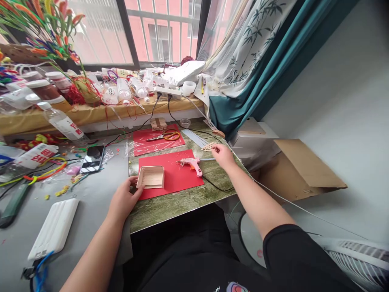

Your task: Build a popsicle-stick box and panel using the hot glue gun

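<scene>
My left hand (127,195) grips the left side of a small open wooden box (154,187), thumb at its front corner. The box rests on a red sheet (180,178). At the right, my right hand (224,156) has its fingertips pinched at the end of some flat craft sticks (209,146); how many it holds I cannot tell. Between the hands lies a pink hot glue gun (193,164), nozzle pointing left, a glue stick (208,159) beside it.
Scissors (165,136) and a stack of sticks (159,124) lie on another red sheet (139,140). A phone (92,158) and a white power bank (54,228) are at left. Bottles and a power strip (167,93) crowd the sill. A cardboard box (306,170) stands right.
</scene>
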Tool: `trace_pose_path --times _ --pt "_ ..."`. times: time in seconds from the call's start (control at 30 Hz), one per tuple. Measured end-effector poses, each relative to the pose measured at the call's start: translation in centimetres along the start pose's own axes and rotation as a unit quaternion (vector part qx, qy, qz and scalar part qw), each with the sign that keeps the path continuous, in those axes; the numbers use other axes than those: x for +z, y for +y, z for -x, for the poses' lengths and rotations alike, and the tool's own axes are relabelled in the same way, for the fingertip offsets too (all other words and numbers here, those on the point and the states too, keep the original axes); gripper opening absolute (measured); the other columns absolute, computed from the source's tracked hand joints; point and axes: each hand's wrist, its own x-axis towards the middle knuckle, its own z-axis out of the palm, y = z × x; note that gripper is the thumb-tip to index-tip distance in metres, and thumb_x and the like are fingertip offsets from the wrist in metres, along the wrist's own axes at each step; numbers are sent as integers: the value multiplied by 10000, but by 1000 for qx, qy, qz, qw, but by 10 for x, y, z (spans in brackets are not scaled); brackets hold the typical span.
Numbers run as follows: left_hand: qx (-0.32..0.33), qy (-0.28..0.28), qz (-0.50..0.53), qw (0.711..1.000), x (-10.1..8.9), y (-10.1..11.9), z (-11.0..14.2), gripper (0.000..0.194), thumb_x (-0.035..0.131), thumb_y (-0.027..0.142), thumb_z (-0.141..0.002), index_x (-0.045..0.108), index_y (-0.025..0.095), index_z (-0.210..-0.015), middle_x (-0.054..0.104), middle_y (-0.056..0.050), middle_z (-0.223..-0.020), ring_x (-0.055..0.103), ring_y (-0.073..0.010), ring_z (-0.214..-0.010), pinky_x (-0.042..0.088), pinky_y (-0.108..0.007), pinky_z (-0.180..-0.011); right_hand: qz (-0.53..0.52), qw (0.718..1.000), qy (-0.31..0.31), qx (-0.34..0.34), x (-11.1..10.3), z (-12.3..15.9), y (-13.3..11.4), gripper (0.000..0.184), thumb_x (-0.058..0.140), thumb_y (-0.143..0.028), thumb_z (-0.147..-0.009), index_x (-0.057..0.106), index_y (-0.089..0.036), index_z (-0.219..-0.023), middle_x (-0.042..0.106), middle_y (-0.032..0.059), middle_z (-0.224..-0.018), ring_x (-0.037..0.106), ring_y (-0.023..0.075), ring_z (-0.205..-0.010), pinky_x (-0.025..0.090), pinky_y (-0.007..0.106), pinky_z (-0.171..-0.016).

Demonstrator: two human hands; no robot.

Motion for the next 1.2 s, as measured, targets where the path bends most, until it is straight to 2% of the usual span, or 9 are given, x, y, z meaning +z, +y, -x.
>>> trace_pose_path --times 0.13,0.33,0.53,0.67,0.77,0.87,0.97,1.07,1.2 --pt "-19 4 14 1000 0 -2 -1 467 632 574 -918 622 294 -1290 755 -41 -1201 690 -228 -816 536 -363 -731 60 998 -34 3 -9 -41 33 246 708 -278 -890 781 -170 -1099 690 129 -1152 659 260 -1033 491 354 -985" --pt "5 -15 18 1000 1 -7 -1 482 718 529 -883 596 327 -1303 738 -11 -1205 704 -251 -1059 552 -372 -875 105 991 -82 -4 6 -63 62 192 733 -274 -892 790 -180 -1050 677 115 -1103 646 235 -969 490 342 -952" --pt "42 -61 25 997 0 -13 4 521 837 589 -768 576 290 -1107 745 -23 -1089 710 -257 -960 559 -389 -854 112 984 -136 -11 2 -80 62 67 777 -268 -842 766 -208 -815 708 63 -907 633 221 -861 475 317 -813" --pt "67 -120 62 989 -4 -16 7 502 834 590 -771 510 276 -990 760 -53 -1168 712 -268 -980 566 -388 -835 113 986 -120 -15 -9 -76 42 113 768 -221 -811 709 -199 -717 713 63 -847 629 225 -828 463 324 -780" --pt "89 -157 72 981 -9 -13 7 404 762 563 -858 521 267 -990 756 -60 -1218 704 -261 -1017 556 -376 -851 105 993 -57 -6 -20 -53 19 105 671 -263 -900 717 -184 -847 734 92 -895 637 236 -818 477 348 -762" --pt "88 -134 78 984 -12 -9 9 308 692 529 -925 571 257 -1005 761 -44 -1173 692 -230 -966 536 -341 -829 63 998 8 -11 -22 -9 -11 256 539 -330 -1005 700 -178 -1134 752 107 -1024 677 230 -877 523 350 -786" --pt "78 -81 72 991 -12 -9 12 257 637 505 -964 630 255 -1027 757 -25 -1092 659 -198 -863 505 -310 -771 -154 988 21 -19 -5 47 -47 367 620 -386 -973 693 -202 -1281 758 99 -997 702 246 -861 564 363 -753" --pt "78 -24 75 994 -13 -8 15 246 598 487 -988 657 250 -1016 749 -21 -1045 636 -195 -869 489 -307 -793 -225 972 -48 -42 25 93 -83 210 667 -332 -934 764 -225 -1087 745 77 -937 679 229 -787 558 360 -721" --pt "56 35 90 994 -15 -2 17 289 571 515 -1005 671 244 -1013 742 -29 -1040 619 -201 -894 489 -323 -856 -263 957 -86 -89 58 122 -119 65 650 -218 -888 708 -226 -859 685 39 -860 654 204 -769 543 339 -725"
